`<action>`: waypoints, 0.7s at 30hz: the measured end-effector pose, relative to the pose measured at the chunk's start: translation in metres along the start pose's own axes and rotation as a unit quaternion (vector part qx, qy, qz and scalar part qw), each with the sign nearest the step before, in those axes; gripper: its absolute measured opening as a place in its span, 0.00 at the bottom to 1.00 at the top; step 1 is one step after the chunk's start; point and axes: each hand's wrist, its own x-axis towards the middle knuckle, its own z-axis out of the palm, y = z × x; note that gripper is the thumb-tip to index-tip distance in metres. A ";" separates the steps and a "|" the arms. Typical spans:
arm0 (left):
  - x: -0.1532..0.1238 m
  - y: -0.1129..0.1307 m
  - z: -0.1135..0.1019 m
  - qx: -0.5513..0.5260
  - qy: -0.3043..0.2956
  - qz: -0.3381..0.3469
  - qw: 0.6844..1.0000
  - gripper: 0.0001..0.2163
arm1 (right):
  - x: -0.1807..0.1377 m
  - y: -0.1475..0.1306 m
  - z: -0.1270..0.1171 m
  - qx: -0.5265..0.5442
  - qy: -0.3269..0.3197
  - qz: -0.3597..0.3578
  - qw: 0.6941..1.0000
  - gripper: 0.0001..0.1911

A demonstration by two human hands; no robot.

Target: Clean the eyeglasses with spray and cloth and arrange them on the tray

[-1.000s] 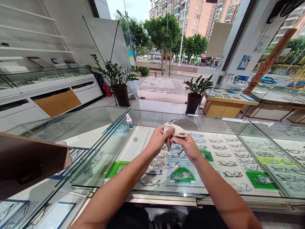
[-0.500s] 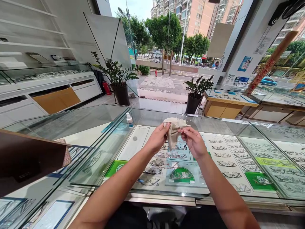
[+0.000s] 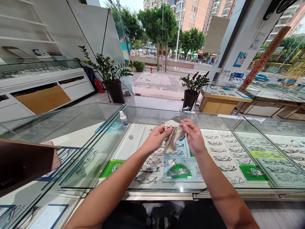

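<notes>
Above the glass display case, my left hand (image 3: 157, 137) is closed on a beige cleaning cloth (image 3: 172, 140), thumb on top, with a fold of it hanging down. My right hand (image 3: 194, 136) pinches a pair of thin-framed eyeglasses (image 3: 181, 136) right beside the cloth. One lens and part of the frame show between the hands; the rest lies behind the cloth and fingers. Under my hands, rows of eyeglasses (image 3: 152, 168) lie inside the case.
A small white spray bottle (image 3: 123, 119) stands on the glass counter (image 3: 143, 112) to the left. A dark brown box-like object (image 3: 26, 165) juts in at far left. Potted plants (image 3: 115, 92) stand beyond the case, before the shop window.
The view has shifted slightly. My hands have come a little lower, and the cloth has turned so that more of the eyeglasses' lens shows beside it.
</notes>
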 end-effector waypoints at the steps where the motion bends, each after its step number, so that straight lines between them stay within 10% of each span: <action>1: 0.000 0.000 0.000 0.002 -0.004 -0.002 1.000 0.26 | 0.000 0.000 0.000 0.000 -0.007 0.002 1.000 0.10; 21: -0.009 -0.001 0.020 -0.070 -0.020 0.006 0.997 0.25 | -0.010 0.006 0.018 0.049 -0.048 0.061 0.996 0.13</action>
